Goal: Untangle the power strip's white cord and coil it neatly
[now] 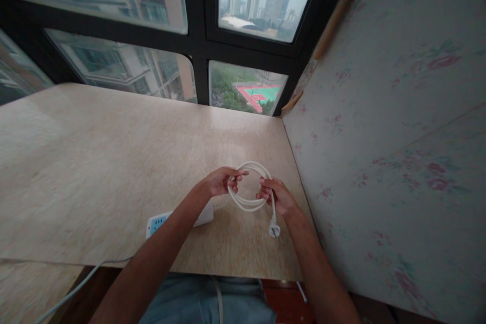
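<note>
A white power cord (248,203) is wound into a round coil just above the beige tabletop (114,162). My left hand (222,180) pinches the coil's left side with fingers closed. My right hand (275,195) grips the coil's right side, fingers wrapped round the strands. The cord's white plug (274,230) hangs down below my right hand, near the table surface. A white power strip (161,221) with blue-marked sockets lies on the table under my left forearm, partly hidden by it.
A floral-papered wall (379,136) rises along the table's right edge. Dark-framed windows (197,45) stand behind the far edge. Another pale cable (76,288) trails off the front edge at the lower left. The table's front edge is close to my body.
</note>
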Demonstrator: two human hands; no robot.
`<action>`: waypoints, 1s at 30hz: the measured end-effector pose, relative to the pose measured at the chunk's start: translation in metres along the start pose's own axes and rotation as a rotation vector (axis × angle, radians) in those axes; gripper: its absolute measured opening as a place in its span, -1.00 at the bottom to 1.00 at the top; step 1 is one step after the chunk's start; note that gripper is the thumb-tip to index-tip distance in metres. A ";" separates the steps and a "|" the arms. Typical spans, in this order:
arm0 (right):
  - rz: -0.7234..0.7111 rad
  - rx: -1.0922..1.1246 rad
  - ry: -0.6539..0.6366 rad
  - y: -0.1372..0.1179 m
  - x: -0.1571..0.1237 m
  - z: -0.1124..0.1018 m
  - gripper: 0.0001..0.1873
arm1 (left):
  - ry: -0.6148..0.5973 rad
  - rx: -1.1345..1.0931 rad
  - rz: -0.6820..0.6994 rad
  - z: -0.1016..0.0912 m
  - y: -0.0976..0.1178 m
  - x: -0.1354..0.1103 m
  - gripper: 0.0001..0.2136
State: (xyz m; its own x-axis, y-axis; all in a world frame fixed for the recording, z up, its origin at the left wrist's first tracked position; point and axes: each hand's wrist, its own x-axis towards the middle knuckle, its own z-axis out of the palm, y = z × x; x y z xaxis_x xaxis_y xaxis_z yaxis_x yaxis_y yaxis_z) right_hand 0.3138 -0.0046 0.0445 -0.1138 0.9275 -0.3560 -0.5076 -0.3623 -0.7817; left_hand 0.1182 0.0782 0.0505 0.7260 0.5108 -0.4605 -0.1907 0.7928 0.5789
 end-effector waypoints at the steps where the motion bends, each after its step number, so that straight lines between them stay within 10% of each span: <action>1: 0.002 -0.017 -0.004 0.000 -0.001 -0.001 -0.73 | -0.033 0.049 -0.008 -0.001 0.001 0.000 -0.94; 10: -0.053 -0.026 0.035 -0.003 -0.004 -0.005 -0.71 | -0.067 0.140 -0.098 0.002 0.002 0.011 -0.62; 30: -0.214 0.169 0.491 0.049 0.010 -0.018 -0.67 | 0.418 0.713 0.482 0.015 -0.038 0.046 -0.88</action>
State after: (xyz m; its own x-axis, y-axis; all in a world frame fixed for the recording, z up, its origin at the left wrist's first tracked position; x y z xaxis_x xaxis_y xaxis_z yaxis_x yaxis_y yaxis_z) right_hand 0.3027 -0.0148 -0.0066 0.3967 0.8128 -0.4266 -0.6100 -0.1138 -0.7842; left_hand 0.1692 0.0662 0.0175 0.3531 0.9163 -0.1889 0.1398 0.1479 0.9791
